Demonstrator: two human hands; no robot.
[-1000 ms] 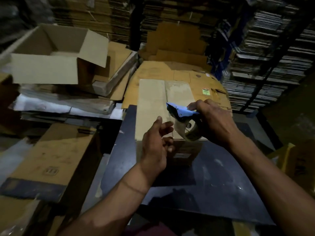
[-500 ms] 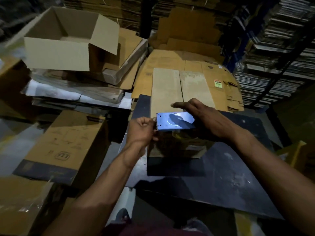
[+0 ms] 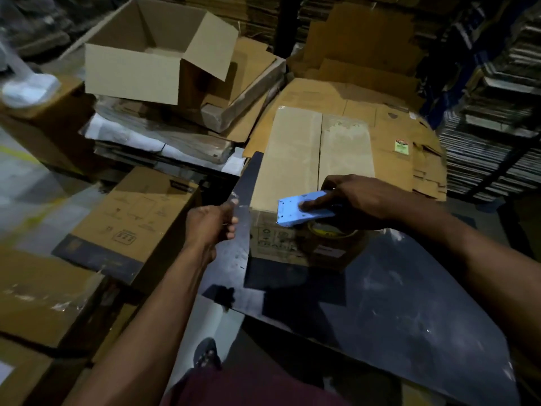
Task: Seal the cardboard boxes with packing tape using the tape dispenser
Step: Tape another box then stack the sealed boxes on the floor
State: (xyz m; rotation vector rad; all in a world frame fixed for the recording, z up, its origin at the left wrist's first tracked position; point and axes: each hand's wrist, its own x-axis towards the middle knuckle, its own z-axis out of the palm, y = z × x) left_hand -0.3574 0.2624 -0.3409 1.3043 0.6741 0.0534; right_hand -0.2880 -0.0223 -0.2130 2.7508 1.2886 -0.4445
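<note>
Just right of the frame's centre, a closed cardboard box (image 3: 295, 159) stands on a dark table (image 3: 395, 312), its two top flaps meeting along a seam that runs away from the viewer. The right hand (image 3: 355, 200) is closed around a blue tape dispenser (image 3: 303, 208) at the box's near top edge, forefinger laid flat along the blue plate, with the brownish tape roll (image 3: 330, 232) showing below it against the box's front face. Left of the box, the left hand (image 3: 209, 227) pinches a clear strip of tape (image 3: 237, 213), its fingers pressed together on it. In the upper left of the frame an open empty carton (image 3: 152, 54) sits on a stack of flattened cardboard (image 3: 164, 136).
</note>
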